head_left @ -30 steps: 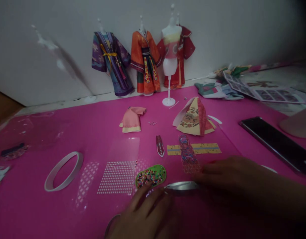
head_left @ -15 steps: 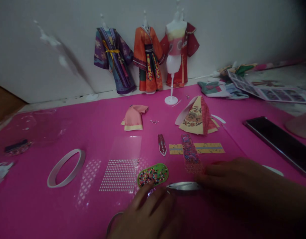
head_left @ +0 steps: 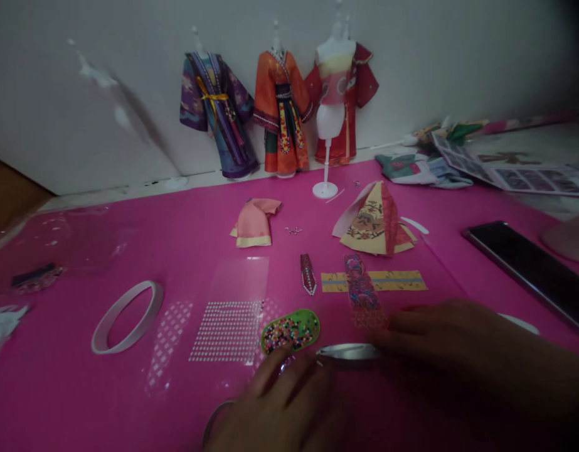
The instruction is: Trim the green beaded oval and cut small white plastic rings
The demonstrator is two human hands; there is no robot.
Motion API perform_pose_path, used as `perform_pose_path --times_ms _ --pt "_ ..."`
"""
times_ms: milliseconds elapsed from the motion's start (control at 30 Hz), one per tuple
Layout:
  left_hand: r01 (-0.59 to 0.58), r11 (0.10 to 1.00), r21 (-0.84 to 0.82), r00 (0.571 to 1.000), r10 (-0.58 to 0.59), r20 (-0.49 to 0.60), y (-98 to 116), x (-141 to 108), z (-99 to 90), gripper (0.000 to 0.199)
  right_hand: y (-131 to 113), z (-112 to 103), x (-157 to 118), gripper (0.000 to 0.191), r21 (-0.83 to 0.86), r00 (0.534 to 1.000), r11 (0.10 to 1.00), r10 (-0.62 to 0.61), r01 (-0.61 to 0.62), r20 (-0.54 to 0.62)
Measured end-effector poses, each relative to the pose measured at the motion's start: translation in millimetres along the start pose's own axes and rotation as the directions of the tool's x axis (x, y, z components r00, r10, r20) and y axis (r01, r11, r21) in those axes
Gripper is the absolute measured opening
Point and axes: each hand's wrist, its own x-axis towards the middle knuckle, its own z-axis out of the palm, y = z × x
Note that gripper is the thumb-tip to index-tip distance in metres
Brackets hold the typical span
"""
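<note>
little changed: hands barely moved, work looks paused. left hand (head_left: 280,405) spread loosely at near edge of green bead tray (head_left: 304,316); right hand (head_left: 435,336) by silver tool (head_left: 349,352), patterned strip (head_left: 362,294), can't tell if gripping.

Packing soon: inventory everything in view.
Robed miniature mannequins: three, purple, orange, red, rear
Standing mannequin: one, white, rear centre
Bare mannequin: one, white, rear left
Cloth jacket: one, pink, centre
Flared skirt: one, cream, red, right
Crossed patterned strips: two, yellow, reddish, below skirt
Pointed beaded strip: one, maroon, centre
Gem sheet: one, clear, left
Oblong bead tray: one, green, centre
Metal tool: one, silver, between hands
Round band: one, white, left
Phone: one, black, right
Printed papers: uncounted, pale, right
Scraps: uncounted, mixed, scattered
Table cover: one, pink, beneath
Left hand: one, front
Right hand: one, right
</note>
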Motion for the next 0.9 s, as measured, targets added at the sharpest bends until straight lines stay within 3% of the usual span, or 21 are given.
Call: perform_pose_path --times_ms 300,433,633,900 --pt "-0.026 1.0 0.013 0.999 0.026 0.031 0.4 0.5 -2.5 0.032 1.6 1.3 0.6 0.04 -0.038 1.0 0.999 0.013 -0.013 0.01" --pt "-0.016 1.0 0.01 1.0 0.016 0.027 0.4 -0.4 -0.9 0.033 1.4 2.0 -0.4 0.046 -0.003 1.0 1.0 0.012 -0.012 0.0" --pt "0.011 1.0 -0.015 1.0 -0.01 0.029 1.3 0.2 2.7 0.03 2.1 3.2 -2.4 0.041 -0.006 0.996 0.999 0.041 -0.041 0.074" --pt "0.009 1.0 -0.002 0.999 -0.009 0.035 -0.4 -1.9 2.1 0.029 1.9 2.6 -1.1 0.046 -0.007 0.999 1.0 0.028 -0.028 0.03"
